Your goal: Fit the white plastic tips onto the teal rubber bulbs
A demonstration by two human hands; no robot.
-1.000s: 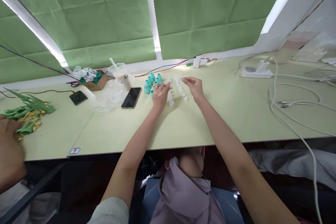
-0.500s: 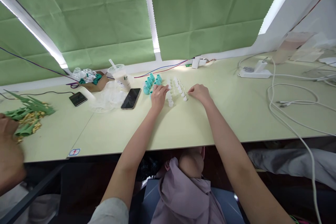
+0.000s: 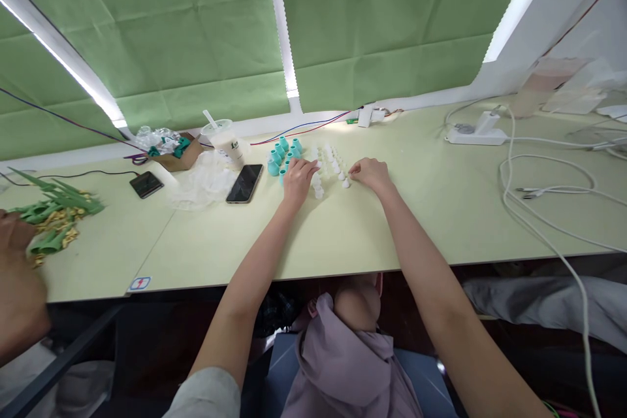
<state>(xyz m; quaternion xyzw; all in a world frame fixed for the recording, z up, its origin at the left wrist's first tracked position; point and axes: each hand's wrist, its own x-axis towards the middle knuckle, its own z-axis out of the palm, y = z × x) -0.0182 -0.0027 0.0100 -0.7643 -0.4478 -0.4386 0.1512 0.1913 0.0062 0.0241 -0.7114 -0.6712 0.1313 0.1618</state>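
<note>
Small white plastic pieces (image 3: 336, 166) stand in rows on the table, between my two hands. My left hand (image 3: 298, 181) is closed in a pinch at the left row, with a small white piece (image 3: 318, 164) at its fingertips. Several turquoise bottle-shaped pieces (image 3: 277, 155) stand grouped just beyond and left of that hand, which partly hides them. To the right of the rows, my right hand (image 3: 372, 174) has its fingers pinched together beside the nearest white pieces. Whatever those fingers hold is too small to make out.
Left of the turquoise pieces lie a phone (image 3: 245, 183), a drink cup (image 3: 226, 142), a clear plastic bag (image 3: 203, 179) and a cardboard box (image 3: 181, 155). Another person's hand (image 3: 14, 235) is by green and yellow pieces (image 3: 53, 235). A power strip (image 3: 475, 137) and white cables (image 3: 533, 209) lie right.
My left hand has shifted slightly right and up along the white row. The right hand's pinched fingers have moved very slightly left. The rows look the same.
</note>
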